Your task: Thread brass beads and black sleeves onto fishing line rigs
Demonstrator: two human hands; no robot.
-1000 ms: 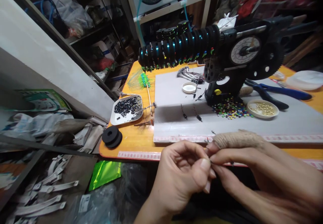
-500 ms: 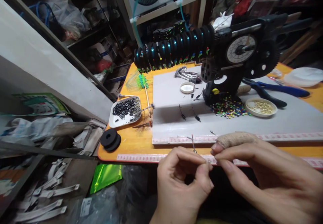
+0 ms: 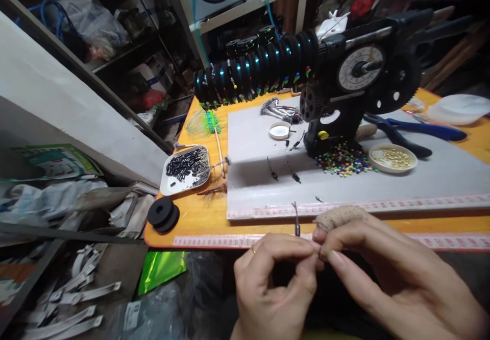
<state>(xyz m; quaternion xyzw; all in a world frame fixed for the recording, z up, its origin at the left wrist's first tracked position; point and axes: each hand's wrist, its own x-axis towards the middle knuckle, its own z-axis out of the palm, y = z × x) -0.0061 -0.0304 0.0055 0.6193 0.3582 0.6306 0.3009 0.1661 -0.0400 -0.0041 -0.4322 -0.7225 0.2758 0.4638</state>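
Note:
My left hand and my right hand meet in front of the table's near edge, thumb and forefinger of each pinched together. Whatever is between the fingertips is tiny and mostly hidden by them. A beige wrap covers one finger of my right hand. Just beyond my left fingers a small black cylinder with a thin wire stem stands out near the tape measure. Similar black pieces on wires lie on the grey board, along with a small metallic bit.
A black winding machine carrying a row of spools stands on the board. Around it are colourful beads, a dish of gold pieces, pliers, a tray of black tubes and a black spool.
The view has shifted slightly, so the table appears further left. My fingertips are closer together and a little lower. The black cylinder by my left hand shows more plainly.

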